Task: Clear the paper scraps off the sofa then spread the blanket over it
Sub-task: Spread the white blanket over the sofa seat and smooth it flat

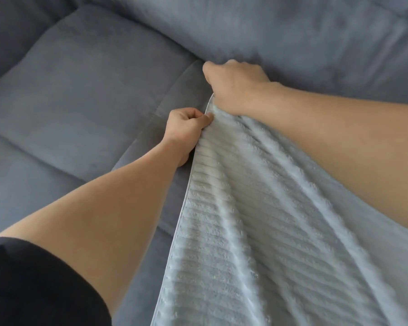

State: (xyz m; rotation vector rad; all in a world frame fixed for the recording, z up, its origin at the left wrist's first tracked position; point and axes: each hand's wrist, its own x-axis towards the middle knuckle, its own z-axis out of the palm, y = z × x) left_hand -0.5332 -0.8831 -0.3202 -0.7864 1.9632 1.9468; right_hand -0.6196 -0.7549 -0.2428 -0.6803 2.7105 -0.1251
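Head-camera view: a person leans over a grey sofa (85, 90), both bare arms stretched forward and both hands clamped on the edge of a pale grey ribbed blanket (257, 231). The left hand (186, 123) is closed in a fist, pinching the blanket's hemmed edge between thumb and curled fingers, just above the seat cushion. The right hand (233, 88), also closed, grips the same bunched corner slightly farther forward, at the crease where the seat meets the back cushion (292, 31). The two hands sit just beside each other. From their grip the blanket fans out toward the sofa's front edge and right side, covering the seat there, while the left seat cushion lies bare. A dark sleeve (33, 283) shows on the left upper arm.
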